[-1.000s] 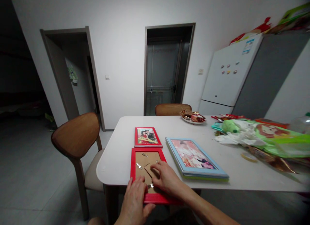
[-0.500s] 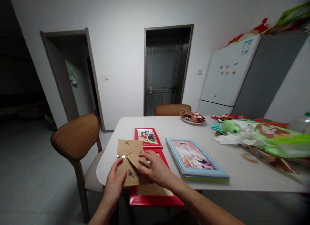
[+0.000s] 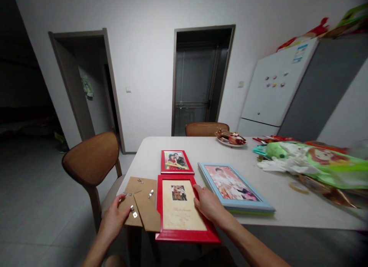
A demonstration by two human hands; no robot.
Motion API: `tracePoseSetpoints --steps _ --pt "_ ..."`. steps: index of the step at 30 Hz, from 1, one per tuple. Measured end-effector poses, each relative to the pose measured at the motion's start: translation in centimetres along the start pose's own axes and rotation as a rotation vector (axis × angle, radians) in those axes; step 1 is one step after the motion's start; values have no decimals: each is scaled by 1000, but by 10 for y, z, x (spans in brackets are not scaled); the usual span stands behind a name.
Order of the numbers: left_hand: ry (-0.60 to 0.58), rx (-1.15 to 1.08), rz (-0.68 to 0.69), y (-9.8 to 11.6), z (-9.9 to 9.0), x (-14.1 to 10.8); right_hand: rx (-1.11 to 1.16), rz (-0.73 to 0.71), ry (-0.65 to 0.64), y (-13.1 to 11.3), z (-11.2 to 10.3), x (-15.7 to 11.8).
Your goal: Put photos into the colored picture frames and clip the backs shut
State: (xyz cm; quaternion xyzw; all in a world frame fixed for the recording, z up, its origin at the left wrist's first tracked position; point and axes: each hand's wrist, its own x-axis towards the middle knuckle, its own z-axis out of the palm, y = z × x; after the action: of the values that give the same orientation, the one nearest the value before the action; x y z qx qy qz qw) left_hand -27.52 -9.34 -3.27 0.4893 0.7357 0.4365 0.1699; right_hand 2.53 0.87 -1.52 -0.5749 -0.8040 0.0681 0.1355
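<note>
At the table's near left corner, my left hand (image 3: 115, 218) grips the left edge of a brown backing board (image 3: 148, 211). The board carries small metal clips and a stand flap, and its right edge meets a red picture frame (image 3: 188, 236). My right hand (image 3: 209, 205) is closed on the frame's right side, with the fingertips over its inner edge. Inside the frame shows a cream sheet with a small photo and printed text. Just beyond lies a smaller red picture frame (image 3: 187, 172) with a photo of two people.
Right of my right hand, a blue picture frame (image 3: 250, 205) lies on a stack. A plate (image 3: 234, 144) with food stands farther back. Bags, tissues and a green plastic package (image 3: 330, 163) crowd the table's right side. A wooden chair (image 3: 92, 159) stands at the left.
The backing board has shifted left and lower, uncovering the near red frame. My right hand has left the board's flap and moved right onto that frame's edge.
</note>
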Motion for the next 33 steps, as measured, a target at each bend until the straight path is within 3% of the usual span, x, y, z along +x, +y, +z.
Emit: tracePoseSetpoints --steps 5,8,10,16,20,24,29,33 --pt "103 394 181 0 4 -9 88 43 -10 1 -2 10" --pt "163 378 296 13 13 -16 295 60 10 3 -10 14" --pt "129 279 373 31 22 -25 509 85 18 1 -18 14" --pt "-199 89 523 107 66 -62 1123 146 -81 -20 -47 3" --pt "-154 65 691 130 89 -69 1343 115 -104 -28 -56 -2" --pt "-38 31 803 131 84 -62 1200 124 -130 -20 -54 2" --pt "172 -8 471 107 47 -48 589 94 -20 1 -36 10" --pt "182 135 333 67 29 -42 249 -36 19 7 -20 10"
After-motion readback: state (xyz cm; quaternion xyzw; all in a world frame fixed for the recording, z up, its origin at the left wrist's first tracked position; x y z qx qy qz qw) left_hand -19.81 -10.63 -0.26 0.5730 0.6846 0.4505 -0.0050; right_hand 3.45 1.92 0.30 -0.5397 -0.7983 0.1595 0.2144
